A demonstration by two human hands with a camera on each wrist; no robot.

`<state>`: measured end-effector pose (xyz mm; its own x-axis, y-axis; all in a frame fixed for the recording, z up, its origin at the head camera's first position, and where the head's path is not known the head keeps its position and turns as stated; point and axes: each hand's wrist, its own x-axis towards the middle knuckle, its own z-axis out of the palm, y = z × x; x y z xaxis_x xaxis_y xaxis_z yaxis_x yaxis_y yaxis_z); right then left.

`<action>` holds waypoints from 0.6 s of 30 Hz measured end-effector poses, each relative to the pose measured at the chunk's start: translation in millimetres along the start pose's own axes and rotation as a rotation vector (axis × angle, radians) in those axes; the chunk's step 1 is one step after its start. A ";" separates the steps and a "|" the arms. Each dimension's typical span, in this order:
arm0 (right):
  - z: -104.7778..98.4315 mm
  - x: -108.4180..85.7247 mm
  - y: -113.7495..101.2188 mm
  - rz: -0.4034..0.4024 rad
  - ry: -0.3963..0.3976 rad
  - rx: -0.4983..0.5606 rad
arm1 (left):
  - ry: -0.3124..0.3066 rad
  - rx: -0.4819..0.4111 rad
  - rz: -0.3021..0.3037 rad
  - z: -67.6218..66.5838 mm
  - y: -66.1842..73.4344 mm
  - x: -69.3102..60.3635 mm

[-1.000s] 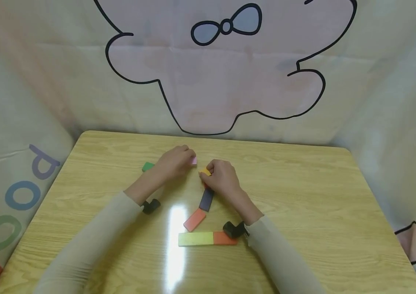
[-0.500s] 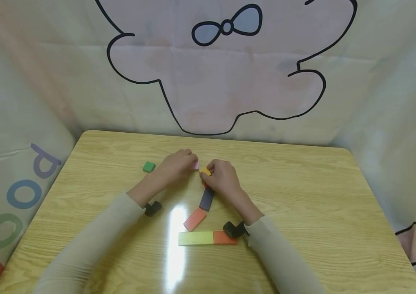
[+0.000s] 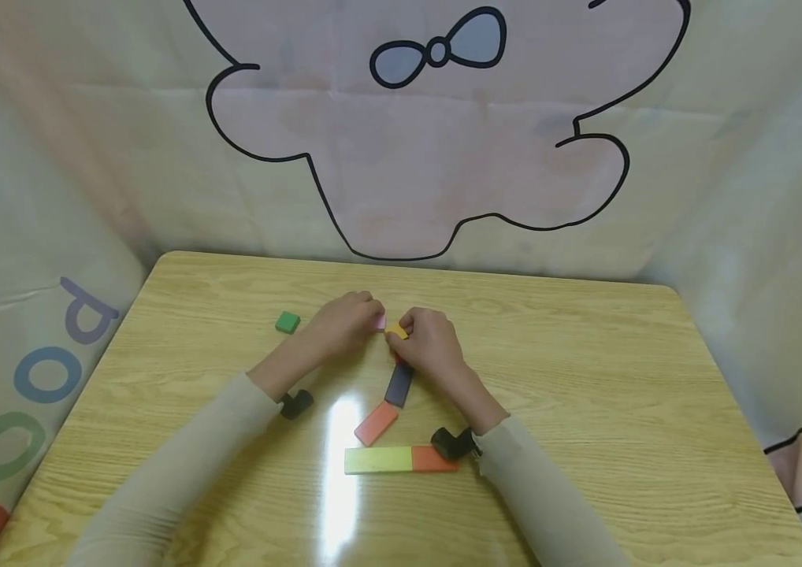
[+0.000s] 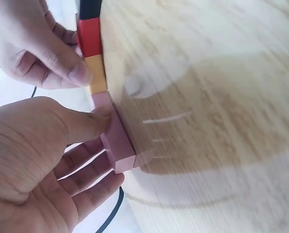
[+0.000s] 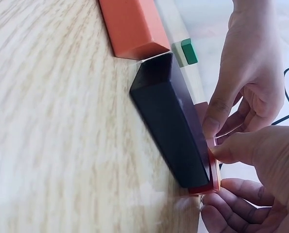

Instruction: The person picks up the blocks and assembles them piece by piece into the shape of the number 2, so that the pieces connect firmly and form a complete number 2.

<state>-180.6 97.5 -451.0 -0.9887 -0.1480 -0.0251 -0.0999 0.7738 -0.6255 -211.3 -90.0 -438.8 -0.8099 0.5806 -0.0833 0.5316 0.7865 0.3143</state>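
In the head view my left hand (image 3: 344, 323) pinches a pink block between thumb and fingers. The left wrist view shows this long pink block (image 4: 119, 138) with its end against a yellow-orange block (image 4: 98, 73). My right hand (image 3: 431, 344) grips the yellow-orange block, its thumb on the side. Behind that block a red block (image 4: 90, 38) follows, then a dark navy block (image 5: 168, 116). Touching or nearly touching the navy block's other end is a coral block (image 5: 133, 26), set at an angle. Together they form a bent row on the table.
Nearer the person, a yellow-green block (image 3: 377, 461) and an orange-red block (image 3: 429, 458) lie end to end, the latter partly under the right wrist camera. A small green block (image 3: 287, 322) lies left of my left hand. The wooden table (image 3: 585, 378) meets a printed cloth behind.
My left hand has shifted right and slightly nearer the person, bringing the pink block up to the yellow-orange one. The green block has come into full view. My right hand has stayed nearly still.
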 end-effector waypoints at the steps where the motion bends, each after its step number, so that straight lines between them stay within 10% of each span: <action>1: -0.1 -0.1 -0.1 0.002 -0.001 0.003 | -0.004 -0.001 -0.002 -0.5 -0.2 0.2; 18: -1.1 -2.0 -1.3 -0.007 0.003 0.018 | -0.015 -0.026 -0.009 -2.4 -0.9 -1.1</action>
<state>-178.6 97.5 -449.3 -0.9883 -0.1511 -0.0184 -0.1045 0.7615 -0.6397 -211.5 -91.8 -436.7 -0.8108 0.5766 -0.1003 0.5173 0.7862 0.3382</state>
